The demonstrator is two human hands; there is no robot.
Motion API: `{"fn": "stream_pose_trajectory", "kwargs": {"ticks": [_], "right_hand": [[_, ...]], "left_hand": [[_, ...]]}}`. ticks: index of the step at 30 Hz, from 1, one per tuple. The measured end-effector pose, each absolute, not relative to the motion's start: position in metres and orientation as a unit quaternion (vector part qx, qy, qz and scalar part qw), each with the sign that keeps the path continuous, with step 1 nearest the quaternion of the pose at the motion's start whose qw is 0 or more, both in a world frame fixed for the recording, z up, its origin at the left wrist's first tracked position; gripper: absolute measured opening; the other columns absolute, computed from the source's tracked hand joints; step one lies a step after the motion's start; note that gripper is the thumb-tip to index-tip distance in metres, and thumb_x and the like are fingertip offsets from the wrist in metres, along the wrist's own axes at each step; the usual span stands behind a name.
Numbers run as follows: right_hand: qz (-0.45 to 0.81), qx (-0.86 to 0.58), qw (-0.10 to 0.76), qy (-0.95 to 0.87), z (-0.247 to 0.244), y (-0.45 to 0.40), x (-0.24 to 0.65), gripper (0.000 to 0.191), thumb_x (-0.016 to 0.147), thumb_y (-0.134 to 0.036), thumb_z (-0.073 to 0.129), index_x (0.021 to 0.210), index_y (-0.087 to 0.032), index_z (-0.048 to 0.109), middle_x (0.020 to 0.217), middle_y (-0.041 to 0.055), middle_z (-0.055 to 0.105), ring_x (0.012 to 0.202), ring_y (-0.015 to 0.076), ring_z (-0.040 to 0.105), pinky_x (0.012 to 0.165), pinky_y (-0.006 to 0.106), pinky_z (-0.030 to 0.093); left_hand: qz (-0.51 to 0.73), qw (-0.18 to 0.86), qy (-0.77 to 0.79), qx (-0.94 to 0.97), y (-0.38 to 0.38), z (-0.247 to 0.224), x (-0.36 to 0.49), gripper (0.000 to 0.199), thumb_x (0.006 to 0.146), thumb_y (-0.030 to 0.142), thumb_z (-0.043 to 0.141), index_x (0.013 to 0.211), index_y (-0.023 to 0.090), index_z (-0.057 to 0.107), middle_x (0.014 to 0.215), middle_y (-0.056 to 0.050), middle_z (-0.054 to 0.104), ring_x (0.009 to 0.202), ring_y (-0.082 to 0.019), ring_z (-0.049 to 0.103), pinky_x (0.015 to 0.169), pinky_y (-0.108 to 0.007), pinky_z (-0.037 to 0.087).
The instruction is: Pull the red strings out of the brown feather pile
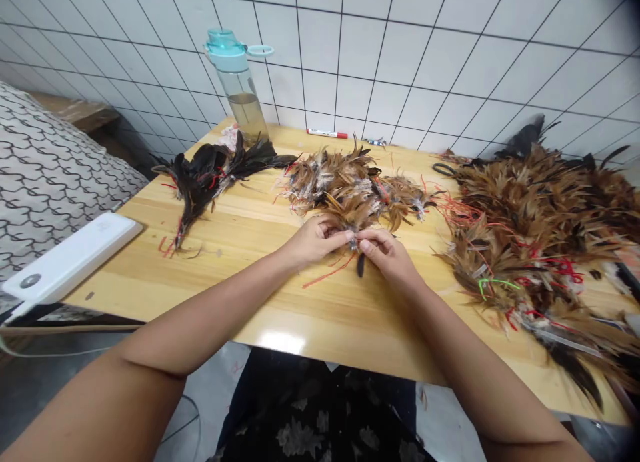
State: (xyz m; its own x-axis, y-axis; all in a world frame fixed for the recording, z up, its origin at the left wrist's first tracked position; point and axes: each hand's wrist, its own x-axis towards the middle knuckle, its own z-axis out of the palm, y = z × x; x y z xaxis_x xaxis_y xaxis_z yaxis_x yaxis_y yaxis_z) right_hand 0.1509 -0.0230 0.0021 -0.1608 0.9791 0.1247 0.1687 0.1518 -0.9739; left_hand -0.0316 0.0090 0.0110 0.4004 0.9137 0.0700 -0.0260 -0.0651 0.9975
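My left hand (pixel 319 241) and my right hand (pixel 386 254) meet at the middle of the table, thumbs and fingers pinched on the quill ends of a brown feather bundle (pixel 350 212). Its plumes point away from me. A small dark feather (pixel 361 265) hangs below my fingertips, and a red thread (pixel 330 273) trails to the left on the wood. Just behind the hands lies a pile of brown feather bunches (pixel 325 175) with pale fluffy quill ends. My fingers partly hide where the bundle is gripped.
Black feather bunches (pixel 200 175) lie at the left, a large heap of brown feathers (pixel 530 195) with red threads at the right. A water bottle (pixel 245 92) and red marker (pixel 327 134) stand and lie near the tiled wall. A white power strip-like device (pixel 75 255) overhangs the left edge.
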Motion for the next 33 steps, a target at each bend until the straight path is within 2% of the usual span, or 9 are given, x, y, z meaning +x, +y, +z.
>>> {"fn": "stream_pose_trajectory", "kwargs": {"ticks": [4,8,14,22,27,33], "right_hand": [[0.588,-0.41,0.384,-0.582,0.002,-0.027,0.146,0.032,0.075,-0.049,0.068,0.08,-0.019,0.062,0.073,-0.0008,0.05,0.066,0.0119,0.047,0.058,0.025,0.041],[0.63,-0.39,0.371,-0.56,-0.002,-0.027,0.146,0.036,0.077,-0.052,0.066,0.073,-0.017,0.064,0.065,-0.0019,0.053,0.058,0.0086,0.043,0.056,0.023,0.037],[0.673,-0.393,0.365,-0.509,-0.002,-0.026,0.146,0.038,0.072,-0.055,0.07,0.076,-0.017,0.069,0.067,-0.0001,0.058,0.058,0.0077,0.046,0.051,0.021,0.034],[0.72,-0.372,0.357,-0.465,-0.001,-0.026,0.145,0.038,0.065,-0.053,0.076,0.073,-0.016,0.069,0.067,0.0003,0.059,0.057,0.0076,0.046,0.052,0.021,0.038],[0.687,-0.395,0.422,-0.44,-0.004,-0.026,0.139,0.043,0.065,-0.056,0.075,0.062,-0.018,0.055,0.057,-0.0043,0.045,0.05,0.007,0.035,0.048,0.022,0.03],[0.676,-0.38,0.439,-0.455,0.004,-0.03,0.134,0.048,0.068,-0.062,0.069,0.059,-0.02,0.048,0.057,-0.0047,0.038,0.051,0.0086,0.029,0.05,0.024,0.028]], "left_hand": [[0.372,0.548,0.368,0.652,0.006,0.012,-0.032,0.032,0.072,0.041,0.071,0.078,0.011,0.062,0.075,-0.005,0.065,0.07,-0.013,0.059,0.065,-0.025,0.046],[0.352,0.531,0.359,0.682,0.004,0.015,-0.035,0.033,0.075,0.042,0.068,0.065,0.013,0.056,0.062,-0.001,0.057,0.06,-0.011,0.053,0.057,-0.023,0.042],[0.358,0.536,0.328,0.69,0.003,0.02,-0.036,0.033,0.077,0.043,0.066,0.065,0.014,0.056,0.062,-0.001,0.059,0.059,-0.01,0.053,0.059,-0.023,0.044],[0.356,0.559,0.309,0.682,0.003,0.021,-0.036,0.031,0.074,0.044,0.069,0.073,0.014,0.061,0.066,-0.003,0.064,0.063,-0.012,0.059,0.066,-0.024,0.05],[0.391,0.553,0.312,0.666,0.005,0.017,-0.033,0.033,0.073,0.042,0.071,0.086,0.012,0.065,0.088,-0.009,0.071,0.085,-0.018,0.065,0.083,-0.03,0.051],[0.446,0.576,0.326,0.602,0.002,0.005,-0.02,0.017,0.072,0.029,0.068,0.079,0.014,0.064,0.079,-0.005,0.069,0.082,-0.018,0.065,0.08,-0.03,0.051]]}}
